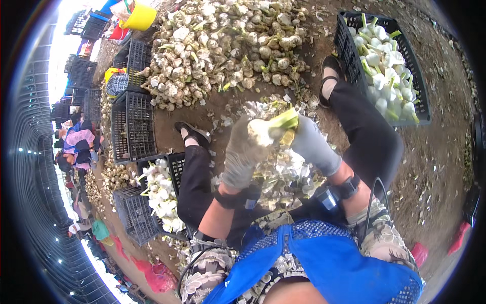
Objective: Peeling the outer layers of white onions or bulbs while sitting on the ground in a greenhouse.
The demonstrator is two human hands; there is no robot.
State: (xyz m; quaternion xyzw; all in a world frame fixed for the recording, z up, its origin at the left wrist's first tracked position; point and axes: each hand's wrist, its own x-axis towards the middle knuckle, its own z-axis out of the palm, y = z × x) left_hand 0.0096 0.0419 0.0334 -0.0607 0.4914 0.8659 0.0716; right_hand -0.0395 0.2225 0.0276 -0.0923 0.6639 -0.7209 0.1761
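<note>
A garlic bulb (pixel 259 131) with a cut green stalk is between my gloved hands, above a heap of loose white skins (pixel 288 174) on the ground between my legs. My left hand (pixel 243 148), in a worn grey glove, holds the bulb end. My right hand (pixel 313 142), in a pale grey glove, is at the stalk end, its fingers bent around something small and yellowish that I cannot make out. Beyond the hands lies a big pile of unpeeled garlic bulbs (pixel 228 45) with dry, dirty skins.
A black plastic crate (pixel 347 57) of clean white garlic stands at the right, another crate (pixel 176 171) of it by my left leg. Stacked crates (pixel 133 125), a yellow bucket (pixel 142 17) and a red mesh bag (pixel 161 277) are at the left; several people sit farther off.
</note>
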